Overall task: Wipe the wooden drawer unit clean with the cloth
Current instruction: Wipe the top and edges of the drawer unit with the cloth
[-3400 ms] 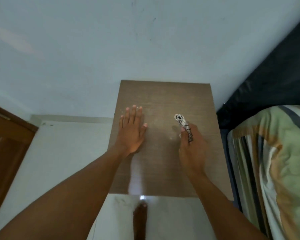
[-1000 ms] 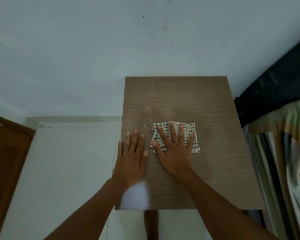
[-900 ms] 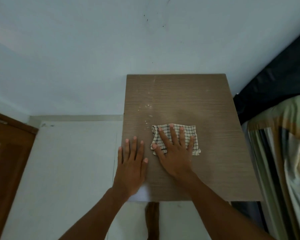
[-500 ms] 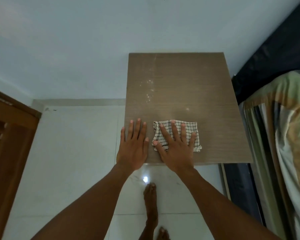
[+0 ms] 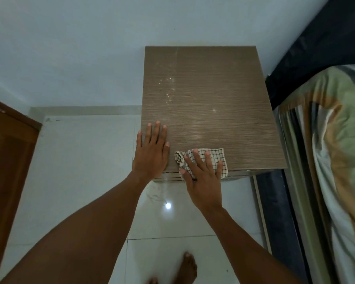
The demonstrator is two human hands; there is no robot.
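The wooden drawer unit [image 5: 209, 95] stands against the white wall, seen from above, with pale specks on the left half of its brown top. A white cloth with a dark check [image 5: 213, 158] lies at the top's front edge and hangs slightly over it. My right hand [image 5: 203, 177] presses flat on the cloth with straight spread fingers. Flat on the front left corner of the top rests my left hand [image 5: 151, 152], its fingers straight, just left of the cloth and apart from it.
A bed with a striped cover [image 5: 336, 160] and dark frame runs along the unit's right side. A brown wooden door frame [image 5: 6, 160] stands at the left. White floor tiles [image 5: 80, 160] lie in front, with my bare foot [image 5: 186, 269] on them.
My right hand has drawn the cloth from the middle of the top toward me, to the front edge. My left hand slid back to the front left corner.
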